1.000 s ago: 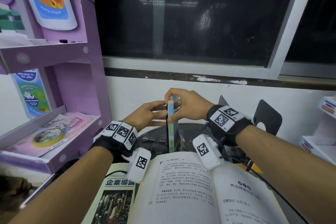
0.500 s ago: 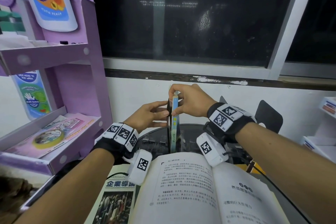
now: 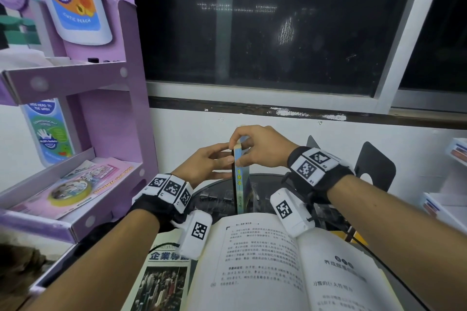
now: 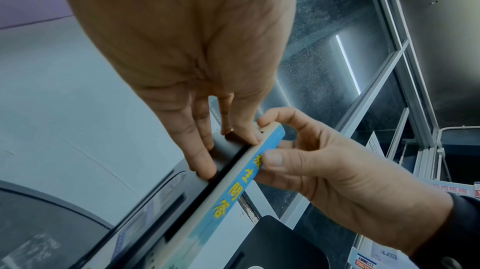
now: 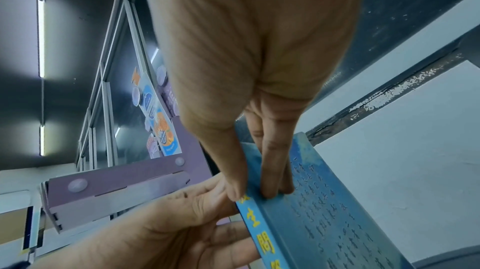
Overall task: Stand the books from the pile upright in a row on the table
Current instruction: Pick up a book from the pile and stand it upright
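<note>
A thin blue book (image 3: 240, 179) with yellow spine lettering stands upright on the dark round table (image 3: 214, 194). My right hand (image 3: 249, 151) pinches its top edge, thumb on the spine side and fingers on the cover (image 5: 324, 212). My left hand (image 3: 222, 160) keeps its fingers straight, and the fingertips (image 4: 205, 156) press on a black bookend (image 4: 228, 146) that stands flat against the book's left face (image 4: 233, 187). In front lies an open book (image 3: 278, 267) on top of a book with a photo cover (image 3: 164, 278).
A purple cardboard display shelf (image 3: 75, 78) with leaflets stands at the left, close to my left arm. Two spare black bookends (image 3: 374, 166) stand at the right behind my right wrist. The white wall and a dark window are just behind the table.
Both hands and the book's top rose slightly, then eased back down. The right hand's pinch and the left hand's straight fingers are the same.
</note>
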Tool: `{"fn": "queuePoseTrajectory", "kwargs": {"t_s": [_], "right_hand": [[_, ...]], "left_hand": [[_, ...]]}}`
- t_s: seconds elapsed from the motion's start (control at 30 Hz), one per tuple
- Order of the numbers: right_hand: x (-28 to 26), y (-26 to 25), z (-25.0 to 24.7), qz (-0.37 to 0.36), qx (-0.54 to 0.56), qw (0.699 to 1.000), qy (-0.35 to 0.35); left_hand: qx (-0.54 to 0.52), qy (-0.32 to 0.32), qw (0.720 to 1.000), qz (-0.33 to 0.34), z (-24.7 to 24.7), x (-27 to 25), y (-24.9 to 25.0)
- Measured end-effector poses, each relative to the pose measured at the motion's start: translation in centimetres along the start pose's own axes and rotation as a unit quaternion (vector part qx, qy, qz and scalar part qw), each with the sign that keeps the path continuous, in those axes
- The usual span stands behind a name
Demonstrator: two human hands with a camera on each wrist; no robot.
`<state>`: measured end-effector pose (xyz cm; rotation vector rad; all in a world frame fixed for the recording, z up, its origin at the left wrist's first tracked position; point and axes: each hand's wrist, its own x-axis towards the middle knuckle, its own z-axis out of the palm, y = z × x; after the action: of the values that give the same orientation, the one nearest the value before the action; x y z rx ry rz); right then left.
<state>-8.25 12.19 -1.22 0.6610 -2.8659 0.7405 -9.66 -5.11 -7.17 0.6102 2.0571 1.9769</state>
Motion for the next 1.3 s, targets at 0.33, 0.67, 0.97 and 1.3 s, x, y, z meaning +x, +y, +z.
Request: {"fn": "queuePoseTrajectory", "kwargs": {"t_s": [0.33,0.67,0.97,1.3], "right_hand": [[0.1,-0.1,0.3,0.005,-0.055,0.998,-0.02],[-1.5,-0.8,-0.2,0.025,-0.083,0.994,-0.062],[-5.0,-2.3,-1.8,0.067,-0.067,0.992,-0.086],[-11.8,-3.3,-3.8,0.118,-0.097,0.981,-0.121]], "left_hand": [[0.014,-0.014,1.0,-0.007,0.4,-0.7,0.4],[0.061,0.008,0.996,-0.069,0.7,-2.2,1.1],[0.146,0.043,0.982,-0.112,0.5,-4.3,2.6],[0.214,-0.004,0.963,-0.165,2.0,-9.6,2.8]]}}
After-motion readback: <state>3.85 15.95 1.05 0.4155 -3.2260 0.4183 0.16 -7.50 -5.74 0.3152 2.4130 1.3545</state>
